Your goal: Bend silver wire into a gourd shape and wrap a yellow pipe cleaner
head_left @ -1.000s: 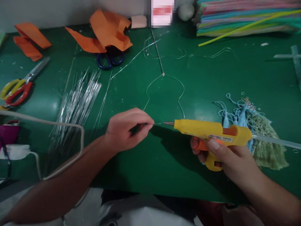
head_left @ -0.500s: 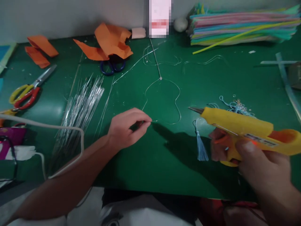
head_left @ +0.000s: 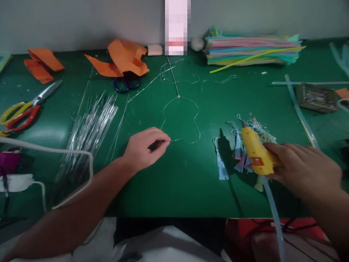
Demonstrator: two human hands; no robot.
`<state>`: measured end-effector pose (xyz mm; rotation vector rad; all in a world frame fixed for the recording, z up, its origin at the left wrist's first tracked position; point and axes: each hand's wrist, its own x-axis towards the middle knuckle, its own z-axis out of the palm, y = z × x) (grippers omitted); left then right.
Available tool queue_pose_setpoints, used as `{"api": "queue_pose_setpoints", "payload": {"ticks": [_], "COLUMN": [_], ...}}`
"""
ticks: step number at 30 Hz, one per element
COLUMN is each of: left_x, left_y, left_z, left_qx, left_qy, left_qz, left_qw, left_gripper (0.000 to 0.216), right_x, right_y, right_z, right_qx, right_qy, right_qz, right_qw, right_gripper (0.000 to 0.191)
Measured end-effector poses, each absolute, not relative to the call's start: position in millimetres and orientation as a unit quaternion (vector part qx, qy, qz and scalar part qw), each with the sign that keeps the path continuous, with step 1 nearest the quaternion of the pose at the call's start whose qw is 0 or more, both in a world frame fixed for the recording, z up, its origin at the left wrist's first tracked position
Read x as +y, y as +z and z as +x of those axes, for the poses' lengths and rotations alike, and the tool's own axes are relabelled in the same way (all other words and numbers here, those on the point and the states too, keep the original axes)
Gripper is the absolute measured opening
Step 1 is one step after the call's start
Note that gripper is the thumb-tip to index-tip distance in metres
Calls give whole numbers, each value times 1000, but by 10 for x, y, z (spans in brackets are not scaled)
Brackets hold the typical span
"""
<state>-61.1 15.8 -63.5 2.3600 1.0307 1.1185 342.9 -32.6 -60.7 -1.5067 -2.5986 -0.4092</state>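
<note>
My left hand (head_left: 144,148) is closed in a pinch on the end of a thin bent wire (head_left: 194,119). The wire curves out into an open outline on the green table and meets a straight stem (head_left: 173,76) at a small pale knot. My right hand (head_left: 305,163) grips a yellow hot glue gun (head_left: 255,147), its nozzle facing the far side of the table. A translucent glue stick (head_left: 272,207) sticks out from its rear. Beneath and beside the gun lie several tassels, with one blue tassel (head_left: 223,168) apart on the left.
At left are silvery wires (head_left: 92,127), scissors with red and yellow handles (head_left: 24,114) and a white cable (head_left: 54,146). Orange paper (head_left: 125,58) partly covers dark-blue-handled scissors (head_left: 127,85). Pipe cleaners (head_left: 251,49) lie at the back; a small box (head_left: 316,98) stands right.
The glue gun has turned from pointing left to pointing away from me, and my right hand has shifted with it. My left hand keeps its pinch. The view has shifted slightly.
</note>
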Motion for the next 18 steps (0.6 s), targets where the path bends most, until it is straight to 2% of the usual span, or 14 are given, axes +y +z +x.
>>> {"api": "queue_pose_setpoints", "payload": {"ticks": [2, 4, 8, 12, 18], "left_x": [158, 156, 153, 156, 157], "left_y": [-639, -640, -643, -649, -655], "left_z": [-610, -613, -625, -628, -615], "left_qx": [363, 364, 365, 364, 363], "left_qy": [387, 382, 383, 384, 380], "left_qz": [830, 832, 832, 831, 832], "left_qw": [171, 172, 169, 174, 178], "left_gripper": [7, 6, 6, 7, 6], "right_x": [-287, -245, -159, -103, 65], "right_y": [-637, -615, -542, -566, -591], "right_z": [3486, 3462, 3355, 3347, 3414], "right_qx": [-887, -898, -897, -900, -901], "right_qy": [-178, -197, -226, -171, -73], "right_qz": [-425, -393, -380, -399, -426], "right_qw": [36, 21, 17, 35, 29], "right_gripper": [50, 49, 30, 27, 37]}}
